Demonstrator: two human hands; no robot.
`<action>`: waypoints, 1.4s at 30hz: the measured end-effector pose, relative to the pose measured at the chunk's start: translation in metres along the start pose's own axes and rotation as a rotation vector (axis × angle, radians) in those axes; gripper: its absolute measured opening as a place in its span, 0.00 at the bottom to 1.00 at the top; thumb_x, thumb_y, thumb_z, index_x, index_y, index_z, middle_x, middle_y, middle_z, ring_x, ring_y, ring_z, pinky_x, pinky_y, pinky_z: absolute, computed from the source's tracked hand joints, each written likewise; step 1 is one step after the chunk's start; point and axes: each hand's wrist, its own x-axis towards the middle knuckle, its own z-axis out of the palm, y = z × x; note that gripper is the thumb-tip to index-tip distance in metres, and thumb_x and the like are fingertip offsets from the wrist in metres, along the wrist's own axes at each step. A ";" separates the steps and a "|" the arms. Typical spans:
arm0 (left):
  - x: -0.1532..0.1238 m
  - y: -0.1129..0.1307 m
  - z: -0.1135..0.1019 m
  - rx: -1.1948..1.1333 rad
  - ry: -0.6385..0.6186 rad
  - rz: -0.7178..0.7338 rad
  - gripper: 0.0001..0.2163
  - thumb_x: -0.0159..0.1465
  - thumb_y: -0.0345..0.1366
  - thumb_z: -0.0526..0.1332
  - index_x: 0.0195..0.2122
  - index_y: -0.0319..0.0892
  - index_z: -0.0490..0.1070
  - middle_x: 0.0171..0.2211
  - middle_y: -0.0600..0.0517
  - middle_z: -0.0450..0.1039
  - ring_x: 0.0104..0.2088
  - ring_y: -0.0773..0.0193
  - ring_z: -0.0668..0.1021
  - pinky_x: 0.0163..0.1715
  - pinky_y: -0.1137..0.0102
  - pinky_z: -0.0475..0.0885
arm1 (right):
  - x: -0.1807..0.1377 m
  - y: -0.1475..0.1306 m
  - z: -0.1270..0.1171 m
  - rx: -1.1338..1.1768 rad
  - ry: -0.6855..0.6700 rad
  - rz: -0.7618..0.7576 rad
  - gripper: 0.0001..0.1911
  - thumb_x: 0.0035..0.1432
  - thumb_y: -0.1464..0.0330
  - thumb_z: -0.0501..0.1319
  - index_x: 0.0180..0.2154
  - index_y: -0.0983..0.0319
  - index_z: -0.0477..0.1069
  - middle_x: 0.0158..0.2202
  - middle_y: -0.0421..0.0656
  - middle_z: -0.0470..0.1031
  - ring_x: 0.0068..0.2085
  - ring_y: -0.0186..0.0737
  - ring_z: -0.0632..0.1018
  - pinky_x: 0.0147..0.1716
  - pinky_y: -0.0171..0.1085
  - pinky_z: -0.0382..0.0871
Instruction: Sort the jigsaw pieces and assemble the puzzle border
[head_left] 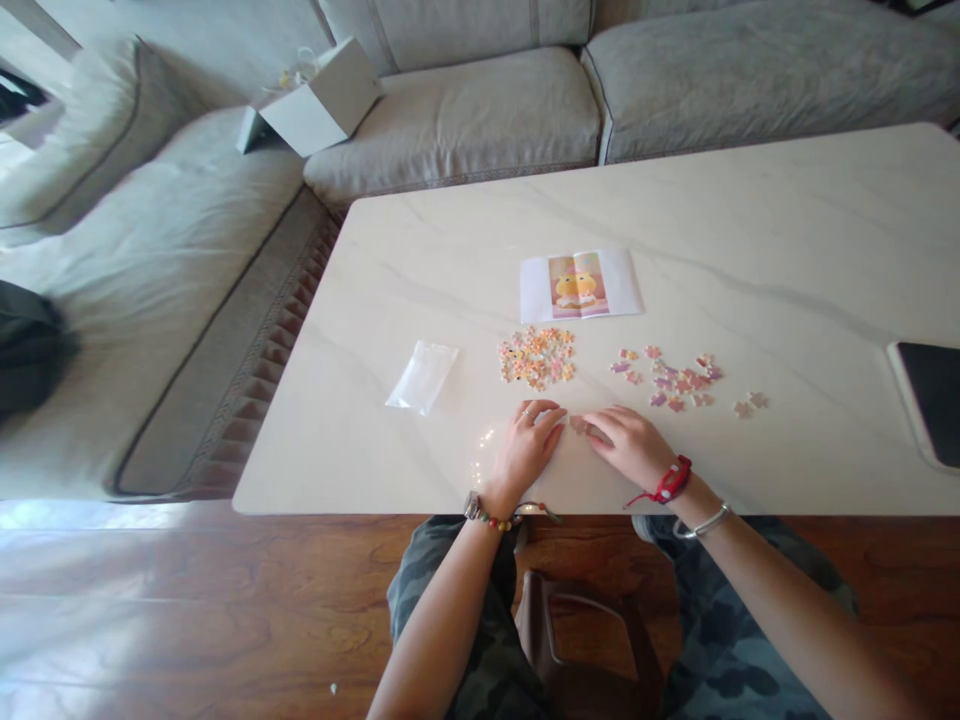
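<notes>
Near the table's front edge, my right hand (pixel 628 440) pinches a small pink jigsaw puzzle piece (pixel 579 425) between thumb and fingers. Just left of that piece, my left hand (pixel 526 448) rests on the table with its fingers bent and slightly apart; nothing shows in it, though its palm side is hidden. Beyond my left hand lies a dense pile of orange, yellow and pale puzzle pieces (pixel 536 357). A looser group of pink and purple puzzle pieces (pixel 682 380) is spread beyond my right hand, with a few stray pieces (pixel 750 403) farther right.
A creased paper with a picture of yellow figures (pixel 577 285) lies behind the piles. The clear plastic bag (pixel 423 377) is at the left, and a dark-screened tablet (pixel 930 400) at the right edge. Past the white table (pixel 360 300) stands a grey sofa (pixel 480 115) with a white box (pixel 322 98).
</notes>
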 end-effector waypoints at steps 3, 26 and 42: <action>0.000 0.002 -0.001 -0.077 0.009 -0.044 0.11 0.64 0.32 0.48 0.45 0.42 0.66 0.40 0.48 0.69 0.42 0.63 0.72 0.44 0.66 0.69 | 0.001 -0.002 0.000 0.205 0.054 0.127 0.14 0.53 0.72 0.53 0.43 0.60 0.69 0.32 0.43 0.73 0.31 0.37 0.74 0.33 0.37 0.71; 0.000 0.003 0.004 -0.040 -0.050 -0.005 0.10 0.63 0.32 0.51 0.44 0.43 0.66 0.41 0.49 0.71 0.42 0.63 0.71 0.44 0.66 0.69 | 0.000 -0.008 0.013 0.618 -0.023 0.652 0.06 0.46 0.65 0.59 0.26 0.61 0.69 0.19 0.39 0.73 0.19 0.36 0.74 0.15 0.32 0.66; 0.000 0.006 0.007 -0.027 -0.081 -0.134 0.08 0.60 0.34 0.56 0.41 0.45 0.65 0.37 0.51 0.72 0.41 0.64 0.72 0.42 0.69 0.69 | 0.001 -0.010 0.011 0.136 0.054 0.415 0.04 0.48 0.73 0.59 0.27 0.62 0.73 0.23 0.41 0.76 0.23 0.34 0.74 0.26 0.32 0.67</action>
